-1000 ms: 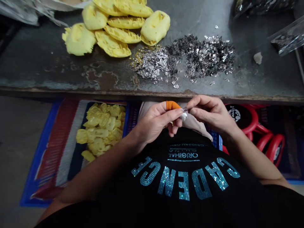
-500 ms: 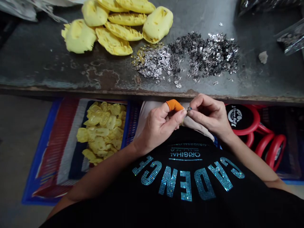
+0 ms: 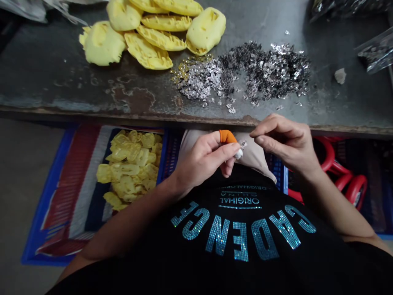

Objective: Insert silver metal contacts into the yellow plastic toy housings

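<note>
Our left hand (image 3: 204,159), one orange cot (image 3: 227,137) on, pinches a white tuft (image 3: 238,153); our right hand (image 3: 284,143) hovers narrowly open beside it.

Two hands (image 3: 204,162) (image 3: 284,143), one orange finger cot (image 3: 227,136).

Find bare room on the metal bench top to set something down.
Bare worn metal bench top runs left of the silver metal bits, below the yellow foam pieces. A second patch lies right of the bits, around the small white lump, below the clear plastic bag. Crowded: top middle, where foam and bits meet.
</note>
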`<state>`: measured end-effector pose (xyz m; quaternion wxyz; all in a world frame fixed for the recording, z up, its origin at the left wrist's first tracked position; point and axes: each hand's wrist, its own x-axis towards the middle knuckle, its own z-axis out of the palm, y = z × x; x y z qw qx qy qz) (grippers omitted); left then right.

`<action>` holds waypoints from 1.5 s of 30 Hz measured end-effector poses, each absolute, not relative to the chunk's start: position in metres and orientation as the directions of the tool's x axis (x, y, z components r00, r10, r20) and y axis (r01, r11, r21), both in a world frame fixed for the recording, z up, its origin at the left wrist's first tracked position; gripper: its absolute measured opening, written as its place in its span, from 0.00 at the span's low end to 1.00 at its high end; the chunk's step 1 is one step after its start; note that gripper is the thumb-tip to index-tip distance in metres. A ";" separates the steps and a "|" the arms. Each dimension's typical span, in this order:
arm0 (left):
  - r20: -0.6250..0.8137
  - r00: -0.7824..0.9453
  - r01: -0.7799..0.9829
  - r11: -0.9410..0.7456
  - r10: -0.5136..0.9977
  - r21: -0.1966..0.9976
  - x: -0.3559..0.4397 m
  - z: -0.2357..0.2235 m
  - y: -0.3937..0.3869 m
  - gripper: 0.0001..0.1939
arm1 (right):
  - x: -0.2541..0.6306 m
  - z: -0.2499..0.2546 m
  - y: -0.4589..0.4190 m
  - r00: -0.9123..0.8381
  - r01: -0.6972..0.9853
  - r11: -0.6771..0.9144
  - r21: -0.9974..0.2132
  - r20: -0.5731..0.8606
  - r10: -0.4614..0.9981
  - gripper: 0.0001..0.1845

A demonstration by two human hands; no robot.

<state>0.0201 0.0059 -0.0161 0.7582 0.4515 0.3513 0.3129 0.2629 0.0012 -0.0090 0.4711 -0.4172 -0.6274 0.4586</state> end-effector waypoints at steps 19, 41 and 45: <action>-0.187 0.388 -0.013 0.209 0.903 0.978 0.027 -0.012 -0.002 0.09 | 0.252 -0.010 -0.009 -0.238 0.302 0.455 -0.838 0.396 0.887 0.05; -0.178 0.686 0.651 -0.487 0.705 0.582 0.004 -0.076 0.030 0.19 | 0.275 -0.032 -0.013 -0.057 0.201 0.224 -0.954 0.217 0.975 0.11; -0.292 0.696 0.688 -0.493 0.656 0.532 0.006 -0.082 0.040 0.15 | 0.280 -0.036 -0.017 0.004 0.193 0.220 -0.956 0.225 0.974 0.10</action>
